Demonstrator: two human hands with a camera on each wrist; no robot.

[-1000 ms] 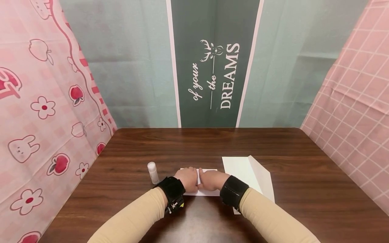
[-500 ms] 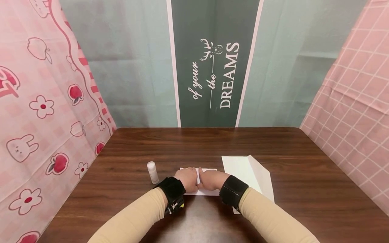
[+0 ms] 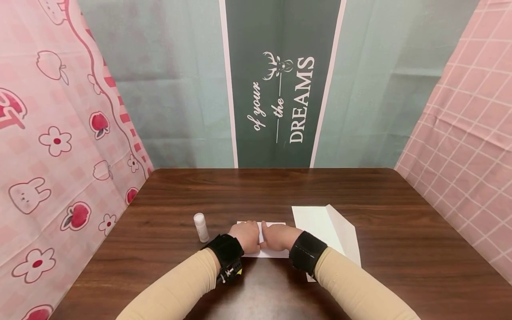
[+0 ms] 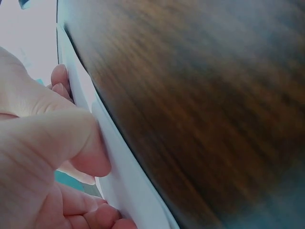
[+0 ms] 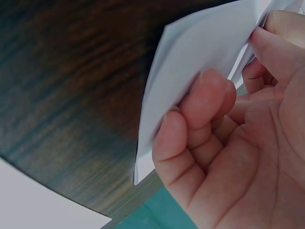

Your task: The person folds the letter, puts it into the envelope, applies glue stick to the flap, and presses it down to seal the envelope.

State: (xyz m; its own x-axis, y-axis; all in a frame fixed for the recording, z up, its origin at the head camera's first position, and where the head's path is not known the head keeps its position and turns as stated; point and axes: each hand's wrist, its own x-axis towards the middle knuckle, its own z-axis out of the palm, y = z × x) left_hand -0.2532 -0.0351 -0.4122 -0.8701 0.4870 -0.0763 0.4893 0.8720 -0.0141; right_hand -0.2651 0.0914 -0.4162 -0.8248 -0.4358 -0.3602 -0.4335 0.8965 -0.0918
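A folded white sheet of paper (image 3: 272, 254) lies flat on the table, partly covered by both hands. On its left half, my left hand (image 3: 245, 236) holds it with bent fingers; in the left wrist view the thumb (image 4: 90, 148) lies against the paper (image 4: 126, 167). My right hand (image 3: 278, 237) grips the same sheet from the right, its thumb close to the left hand. Curled fingers (image 5: 202, 102) touch the paper's face (image 5: 190, 62) in the right wrist view, where layered edges show. The exact pinch points are partly hidden.
A white glue stick (image 3: 201, 227) stands left of the left hand. Another creased white sheet (image 3: 320, 222) lies to the right, partly under the right forearm. Brown wooden tabletop (image 3: 256, 191) surrounds them, with a green curtain (image 3: 184, 89) behind.
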